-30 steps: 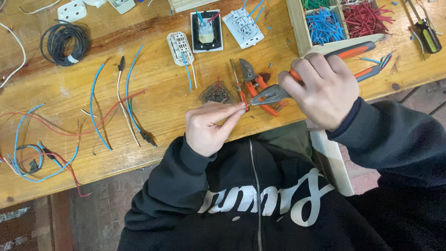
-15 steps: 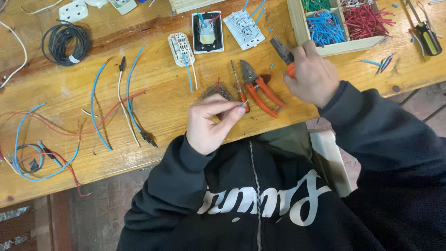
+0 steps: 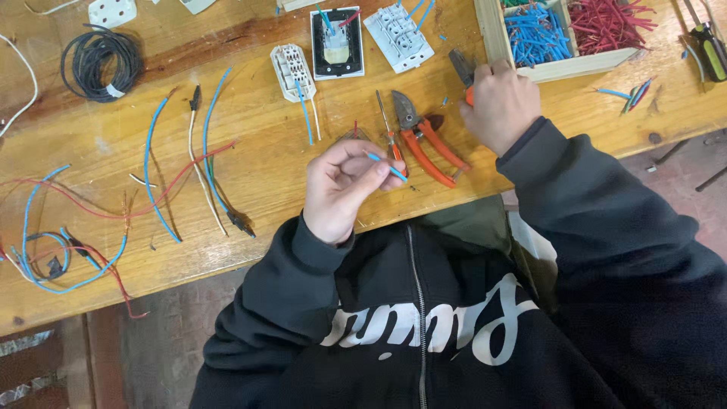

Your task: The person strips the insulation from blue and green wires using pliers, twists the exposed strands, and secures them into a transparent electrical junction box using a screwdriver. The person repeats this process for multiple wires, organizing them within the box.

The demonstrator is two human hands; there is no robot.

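1. The left hand (image 3: 344, 189) pinches a short blue wire (image 3: 387, 167) between thumb and fingertips, closed on its left end. The wire is held just above the near edge of the bench (image 3: 250, 151), over the person's chest.

2. The wire's long axis runs from upper left to lower right in the picture. The free end sticks out to the right of the fingers and slopes down toward the near edge.

3. The right hand (image 3: 500, 102) lies up and to the right of the wire, farther across the bench. It is closed around a plier-like tool (image 3: 462, 70), whose dark tip shows above the knuckles and points to the far left. Whether the tool's tip is open or closed cannot be made out.

4. The wire's free end points roughly toward the right forearm, not at the tool tip. The left hand has the wire; the right hand is well apart from it.

5. Between the two hands lie red-handled cutters (image 3: 428, 140) and a thin screwdriver (image 3: 388, 129) on the bench, just beyond the wire.

6. A tray (image 3: 492, 34) of cut blue and red wire pieces stands on the far side of the right hand.
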